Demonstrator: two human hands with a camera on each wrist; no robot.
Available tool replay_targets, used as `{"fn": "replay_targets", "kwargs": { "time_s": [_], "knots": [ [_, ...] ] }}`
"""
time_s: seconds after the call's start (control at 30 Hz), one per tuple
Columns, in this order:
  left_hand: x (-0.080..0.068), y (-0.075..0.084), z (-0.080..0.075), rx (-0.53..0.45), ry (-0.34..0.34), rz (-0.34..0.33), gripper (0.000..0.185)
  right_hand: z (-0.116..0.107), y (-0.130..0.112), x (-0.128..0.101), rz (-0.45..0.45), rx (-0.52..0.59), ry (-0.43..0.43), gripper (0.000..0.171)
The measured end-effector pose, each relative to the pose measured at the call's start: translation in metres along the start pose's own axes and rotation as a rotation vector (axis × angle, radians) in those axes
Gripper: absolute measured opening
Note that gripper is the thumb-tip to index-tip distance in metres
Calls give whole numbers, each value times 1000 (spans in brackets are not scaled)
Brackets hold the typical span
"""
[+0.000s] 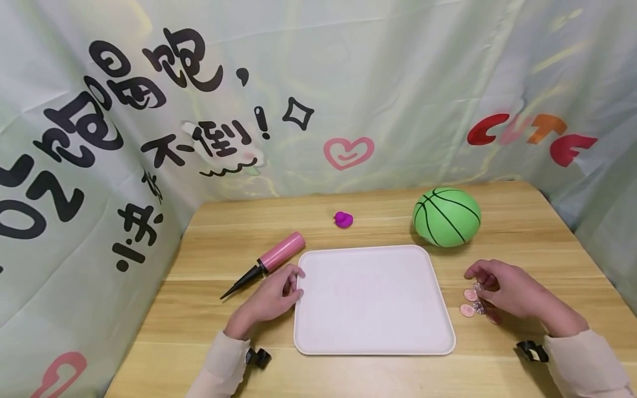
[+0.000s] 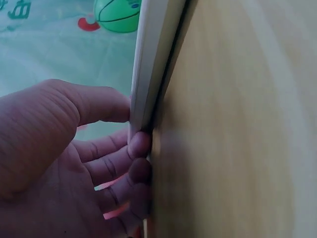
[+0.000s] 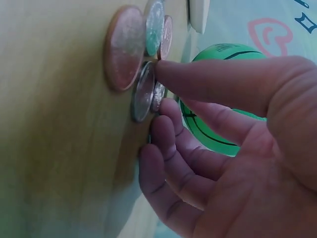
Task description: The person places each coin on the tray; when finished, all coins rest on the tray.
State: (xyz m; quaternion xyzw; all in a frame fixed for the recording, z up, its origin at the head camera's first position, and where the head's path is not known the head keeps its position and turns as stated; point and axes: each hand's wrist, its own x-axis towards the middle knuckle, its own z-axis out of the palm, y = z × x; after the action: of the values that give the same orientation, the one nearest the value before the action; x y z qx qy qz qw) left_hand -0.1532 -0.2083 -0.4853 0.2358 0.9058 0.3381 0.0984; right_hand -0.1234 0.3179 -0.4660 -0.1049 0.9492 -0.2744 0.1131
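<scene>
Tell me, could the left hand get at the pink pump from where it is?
Probably yes: the left hand rests at the tray's left edge, and the pump lies just beyond it on bare table.

The counter point(image 1: 378, 376) is seen as pale wood with a smooth, faintly satin grain. The tray point(image 1: 373, 298) appears as matt white plastic. The coins point(image 3: 141, 69) are shown as shiny metal — silvery and coppery. The ball point(image 1: 446, 216) looks like smooth green rubber, the backdrop point(image 1: 398, 83) like soft cloth.
</scene>
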Motion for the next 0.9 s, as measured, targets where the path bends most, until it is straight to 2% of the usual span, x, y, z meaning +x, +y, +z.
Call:
{"fn": "replay_targets", "kwargs": {
  "time_s": [0.23,0.5,0.73,0.9],
  "knots": [
    [0,9,0,76,2,-5,31,2,4,-3,-10,16,28,25],
    [-1,4,1,40,-8,-14,28,5,5,-2,-12,42,-1,19],
    [-1,2,1,34,-7,-3,27,5,3,-2,-32,30,-4,23],
    [0,2,0,38,-4,-4,27,9,0,-5,-29,127,-10,23]
  ]
}}
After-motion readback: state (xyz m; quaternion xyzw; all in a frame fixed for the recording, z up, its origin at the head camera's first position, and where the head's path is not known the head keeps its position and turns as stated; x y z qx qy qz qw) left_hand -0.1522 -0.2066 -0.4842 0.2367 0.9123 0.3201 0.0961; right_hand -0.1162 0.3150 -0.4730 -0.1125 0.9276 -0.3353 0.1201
